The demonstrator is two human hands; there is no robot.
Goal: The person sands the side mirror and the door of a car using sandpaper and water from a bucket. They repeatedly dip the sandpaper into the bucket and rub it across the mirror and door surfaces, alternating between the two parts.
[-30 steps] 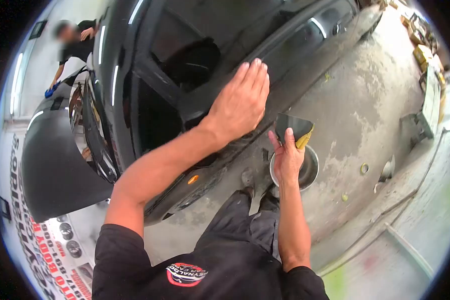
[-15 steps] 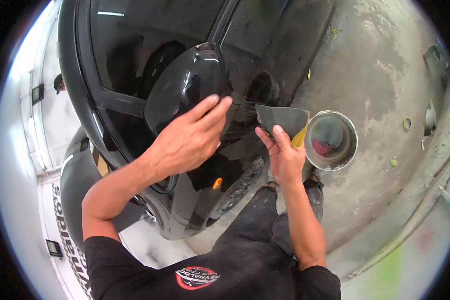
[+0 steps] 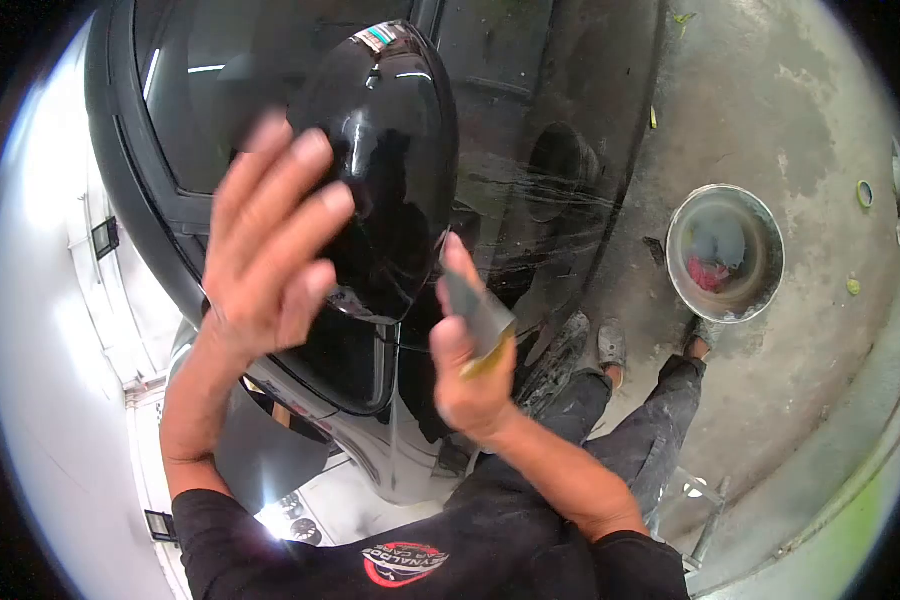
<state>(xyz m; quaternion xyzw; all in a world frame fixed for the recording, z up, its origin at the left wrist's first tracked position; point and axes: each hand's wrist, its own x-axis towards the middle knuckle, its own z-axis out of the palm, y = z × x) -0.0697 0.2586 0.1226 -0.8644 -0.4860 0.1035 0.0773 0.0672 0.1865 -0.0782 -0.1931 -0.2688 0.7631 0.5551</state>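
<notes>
Sandpaper (image 3: 478, 312) pinched between thumb and fingers of right hand (image 3: 467, 385), just beside lower edge of black side mirror (image 3: 395, 150). Left hand (image 3: 270, 245) blurred, fingers loosely spread, gripping nothing, raised before mirror.

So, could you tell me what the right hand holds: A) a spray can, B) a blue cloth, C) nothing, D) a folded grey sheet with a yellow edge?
D: the right hand pinches a folded grey sheet, yellow at its lower edge, beside the side mirror.

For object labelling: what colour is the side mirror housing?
The mirror housing is glossy black; head view.
</notes>
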